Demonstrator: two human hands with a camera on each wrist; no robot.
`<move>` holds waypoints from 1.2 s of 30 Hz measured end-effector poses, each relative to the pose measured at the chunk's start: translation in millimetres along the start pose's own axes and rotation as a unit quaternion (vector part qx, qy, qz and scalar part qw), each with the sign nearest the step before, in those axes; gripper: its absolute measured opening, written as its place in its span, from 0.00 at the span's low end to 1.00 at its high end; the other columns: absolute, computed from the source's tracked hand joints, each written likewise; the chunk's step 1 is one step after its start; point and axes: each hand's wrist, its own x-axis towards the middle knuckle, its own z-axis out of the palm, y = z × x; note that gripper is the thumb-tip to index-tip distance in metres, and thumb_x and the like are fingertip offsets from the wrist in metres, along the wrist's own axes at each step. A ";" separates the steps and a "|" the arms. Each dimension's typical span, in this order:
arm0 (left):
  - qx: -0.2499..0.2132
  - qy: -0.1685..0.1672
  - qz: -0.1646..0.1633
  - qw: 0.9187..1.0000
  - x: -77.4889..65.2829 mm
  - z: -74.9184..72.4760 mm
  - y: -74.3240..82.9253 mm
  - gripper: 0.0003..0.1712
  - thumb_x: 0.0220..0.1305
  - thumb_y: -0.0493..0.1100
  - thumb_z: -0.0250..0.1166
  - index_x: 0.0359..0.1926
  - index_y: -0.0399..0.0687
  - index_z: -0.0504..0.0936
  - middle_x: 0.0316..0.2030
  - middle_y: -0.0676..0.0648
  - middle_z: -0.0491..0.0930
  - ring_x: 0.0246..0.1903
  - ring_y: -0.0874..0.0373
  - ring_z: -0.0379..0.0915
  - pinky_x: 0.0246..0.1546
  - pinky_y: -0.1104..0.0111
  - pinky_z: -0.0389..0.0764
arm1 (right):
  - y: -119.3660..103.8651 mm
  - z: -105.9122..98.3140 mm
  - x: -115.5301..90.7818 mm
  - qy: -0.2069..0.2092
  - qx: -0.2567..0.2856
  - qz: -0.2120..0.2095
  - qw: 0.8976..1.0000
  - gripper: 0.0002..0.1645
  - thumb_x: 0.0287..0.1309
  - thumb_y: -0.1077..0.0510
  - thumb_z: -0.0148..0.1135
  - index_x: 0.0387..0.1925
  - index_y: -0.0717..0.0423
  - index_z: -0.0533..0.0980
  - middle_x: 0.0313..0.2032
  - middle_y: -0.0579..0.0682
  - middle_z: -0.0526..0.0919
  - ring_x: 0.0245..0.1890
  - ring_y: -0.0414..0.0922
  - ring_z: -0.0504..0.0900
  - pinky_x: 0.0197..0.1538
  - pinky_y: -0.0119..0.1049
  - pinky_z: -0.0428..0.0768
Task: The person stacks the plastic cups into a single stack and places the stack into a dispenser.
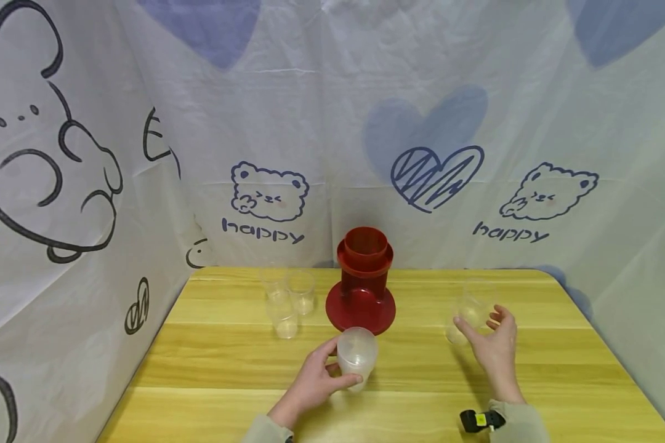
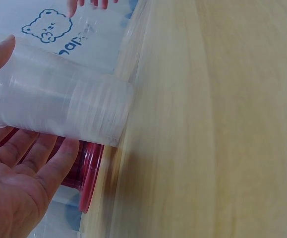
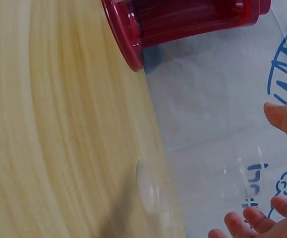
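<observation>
My left hand (image 1: 322, 376) grips a nested stack of clear plastic cups (image 1: 358, 352), thumb on one side and fingers on the other. In the left wrist view the stack (image 2: 59, 96) shows its many ribbed rims, its lower end close over the tabletop. On the right, my right hand (image 1: 494, 346) is spread, thumb and fingers apart, beside clear plastic cups (image 1: 471, 314) standing on the table. The right wrist view shows a transparent cup (image 3: 202, 173) between the thumb and the fingers, with a gap to the thumb.
A red plastic stand (image 1: 364, 301) with a tube-shaped top and round base stands at the back middle. Several clear cups (image 1: 287, 304) stand left of it. The wooden table (image 1: 210, 381) ends at a printed white cloth (image 1: 354, 123) behind.
</observation>
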 end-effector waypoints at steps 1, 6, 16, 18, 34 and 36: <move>0.001 0.000 -0.001 1.000 -0.1 0.0 -0.1 0.40 0.51 0.37 0.77 0.65 0.45 0.71 0.50 0.47 0.75 0.50 0.53 0.72 0.52 0.65 0.80 | 1.1 0.3 0.6 -0.004 0.000 0.004 1.000 0.56 0.54 0.48 0.73 0.71 0.66 0.50 0.61 0.69 0.60 0.60 0.65 0.63 0.59 0.57 0.68; -0.002 0.002 -0.006 1.000 0.2 0.1 -0.3 0.40 0.51 0.36 0.77 0.65 0.45 0.71 0.50 0.47 0.75 0.50 0.53 0.72 0.52 0.65 0.80 | 6.3 2.0 2.9 -0.021 -0.008 0.028 0.999 0.58 0.55 0.45 0.72 0.72 0.67 0.49 0.63 0.69 0.59 0.62 0.64 0.62 0.61 0.57 0.67; -0.008 -0.001 -0.011 1.000 1.1 1.1 -1.4 0.41 0.51 0.36 0.77 0.65 0.45 0.71 0.51 0.47 0.75 0.51 0.53 0.72 0.52 0.63 0.80 | 7.3 2.3 1.9 -0.049 -0.001 0.055 0.997 0.55 0.59 0.44 0.69 0.72 0.66 0.48 0.64 0.68 0.59 0.63 0.63 0.61 0.62 0.56 0.67; -0.008 -0.001 -0.010 1.000 0.9 1.0 -1.0 0.41 0.51 0.36 0.77 0.65 0.45 0.71 0.51 0.47 0.75 0.51 0.53 0.72 0.52 0.63 0.80 | 6.8 2.8 1.6 -0.053 -0.003 0.059 0.997 0.54 0.59 0.45 0.68 0.72 0.66 0.48 0.63 0.67 0.60 0.63 0.63 0.61 0.60 0.56 0.67; -0.016 -0.001 -0.006 1.000 0.2 0.2 1.3 0.40 0.51 0.37 0.77 0.65 0.45 0.71 0.51 0.46 0.75 0.51 0.53 0.72 0.52 0.63 0.80 | 1.9 4.6 2.6 -0.069 0.013 0.073 0.995 0.52 0.60 0.45 0.67 0.71 0.65 0.49 0.61 0.64 0.60 0.63 0.61 0.61 0.61 0.53 0.67; -0.016 -0.001 -0.007 1.000 0.1 0.0 1.7 0.40 0.51 0.37 0.77 0.65 0.45 0.71 0.51 0.46 0.75 0.51 0.53 0.72 0.52 0.63 0.80 | 1.7 4.8 2.5 -0.073 0.016 0.074 0.994 0.52 0.60 0.45 0.68 0.71 0.65 0.49 0.61 0.64 0.61 0.63 0.60 0.61 0.62 0.52 0.66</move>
